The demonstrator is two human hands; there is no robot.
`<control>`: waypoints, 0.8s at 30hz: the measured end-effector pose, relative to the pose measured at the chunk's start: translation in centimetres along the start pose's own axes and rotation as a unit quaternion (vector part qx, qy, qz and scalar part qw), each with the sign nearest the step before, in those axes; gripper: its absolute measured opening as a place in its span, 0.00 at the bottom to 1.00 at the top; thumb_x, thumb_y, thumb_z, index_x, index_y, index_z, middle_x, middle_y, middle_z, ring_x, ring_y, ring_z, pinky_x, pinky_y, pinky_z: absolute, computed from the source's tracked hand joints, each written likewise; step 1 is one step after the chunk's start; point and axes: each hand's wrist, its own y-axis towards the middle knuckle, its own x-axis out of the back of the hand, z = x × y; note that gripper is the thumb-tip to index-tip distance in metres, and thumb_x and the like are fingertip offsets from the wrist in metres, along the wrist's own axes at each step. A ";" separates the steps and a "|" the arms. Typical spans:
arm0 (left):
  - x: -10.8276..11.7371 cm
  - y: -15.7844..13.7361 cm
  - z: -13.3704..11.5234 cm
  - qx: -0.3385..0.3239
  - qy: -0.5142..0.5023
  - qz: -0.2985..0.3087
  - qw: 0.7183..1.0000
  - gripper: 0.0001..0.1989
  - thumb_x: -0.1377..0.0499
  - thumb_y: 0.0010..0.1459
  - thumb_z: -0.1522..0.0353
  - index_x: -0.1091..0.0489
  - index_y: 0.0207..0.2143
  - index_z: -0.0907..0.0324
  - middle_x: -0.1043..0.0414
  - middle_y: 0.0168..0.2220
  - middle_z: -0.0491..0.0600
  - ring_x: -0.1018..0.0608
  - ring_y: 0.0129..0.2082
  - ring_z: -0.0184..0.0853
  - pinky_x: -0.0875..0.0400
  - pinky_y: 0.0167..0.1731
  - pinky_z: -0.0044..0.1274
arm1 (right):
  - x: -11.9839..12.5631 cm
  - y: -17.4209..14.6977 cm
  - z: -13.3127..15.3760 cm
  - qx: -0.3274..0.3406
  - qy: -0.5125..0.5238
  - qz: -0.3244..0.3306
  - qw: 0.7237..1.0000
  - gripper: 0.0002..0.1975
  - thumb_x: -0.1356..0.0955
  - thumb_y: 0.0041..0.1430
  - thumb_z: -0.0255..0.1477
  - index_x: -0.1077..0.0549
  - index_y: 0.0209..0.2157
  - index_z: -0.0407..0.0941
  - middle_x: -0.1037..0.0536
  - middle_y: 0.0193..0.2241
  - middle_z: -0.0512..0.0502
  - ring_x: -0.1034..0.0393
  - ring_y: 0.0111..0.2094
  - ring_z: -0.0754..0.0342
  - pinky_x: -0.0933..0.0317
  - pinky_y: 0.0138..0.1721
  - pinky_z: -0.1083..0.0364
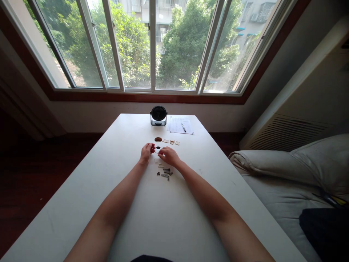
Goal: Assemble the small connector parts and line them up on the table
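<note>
L hand & R hand nr sm. dark oval pc, both grips unclear, too tiny.

Bare forearms, bare fingers, dark clothing below

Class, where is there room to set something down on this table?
Bare table: between left forearm and left edge; between right forearm and right edge; between both forearms, nearer the body than the dark parts. Crowded: from those parts, past left hand and right hand, to the pale pieces beyond.
</note>
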 end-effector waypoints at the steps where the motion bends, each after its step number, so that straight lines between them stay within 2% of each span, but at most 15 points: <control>1: 0.1 0.1 0.0 0.003 -0.004 -0.004 1.000 0.17 0.45 0.58 0.56 0.29 0.37 0.61 0.25 0.32 0.51 0.26 0.27 0.28 0.29 0.30 0.24 | -0.3 0.1 0.8 0.012 -0.002 0.016 1.000 0.06 0.29 0.61 0.33 0.21 0.37 0.48 0.24 0.36 0.46 0.32 0.40 0.52 0.41 0.42 0.55; 5: 0.3 0.3 -0.1 0.011 -0.026 -0.008 1.000 0.17 0.44 0.57 0.55 0.30 0.37 0.60 0.26 0.30 0.50 0.26 0.26 0.29 0.29 0.30 0.25 | -0.9 0.0 2.5 0.037 -0.019 0.051 0.998 0.10 0.28 0.57 0.33 0.21 0.42 0.48 0.25 0.38 0.45 0.32 0.42 0.50 0.41 0.42 0.55; 11: 0.4 0.4 0.0 0.012 -0.017 0.006 1.000 0.18 0.44 0.57 0.55 0.29 0.37 0.60 0.26 0.31 0.50 0.26 0.26 0.29 0.29 0.31 0.25 | -0.7 -0.5 2.2 0.046 -0.020 0.063 0.997 0.08 0.29 0.57 0.28 0.22 0.40 0.46 0.25 0.37 0.44 0.33 0.42 0.51 0.42 0.42 0.55; 17: 0.5 0.4 0.3 0.009 -0.043 0.024 0.999 0.15 0.43 0.57 0.58 0.29 0.36 0.61 0.26 0.31 0.50 0.27 0.26 0.28 0.30 0.30 0.24 | -1.4 -0.3 1.7 0.007 0.036 0.026 0.999 0.12 0.30 0.54 0.25 0.27 0.42 0.45 0.26 0.36 0.47 0.33 0.38 0.54 0.42 0.39 0.57; 21: 0.4 0.3 0.3 0.001 -0.010 0.028 1.000 0.14 0.44 0.58 0.59 0.29 0.36 0.61 0.26 0.31 0.50 0.26 0.27 0.28 0.29 0.32 0.24 | -1.5 0.0 0.7 -0.039 0.099 0.009 0.994 0.06 0.31 0.53 0.25 0.28 0.35 0.46 0.26 0.31 0.52 0.34 0.32 0.56 0.43 0.33 0.59; 24: 0.1 0.1 0.2 -0.026 0.040 0.048 0.998 0.13 0.44 0.58 0.60 0.29 0.37 0.60 0.26 0.31 0.49 0.26 0.28 0.29 0.29 0.32 0.24 | -1.1 0.1 -0.2 -0.045 0.133 -0.048 0.989 0.02 0.32 0.56 0.27 0.28 0.33 0.46 0.25 0.30 0.52 0.33 0.31 0.57 0.42 0.34 0.59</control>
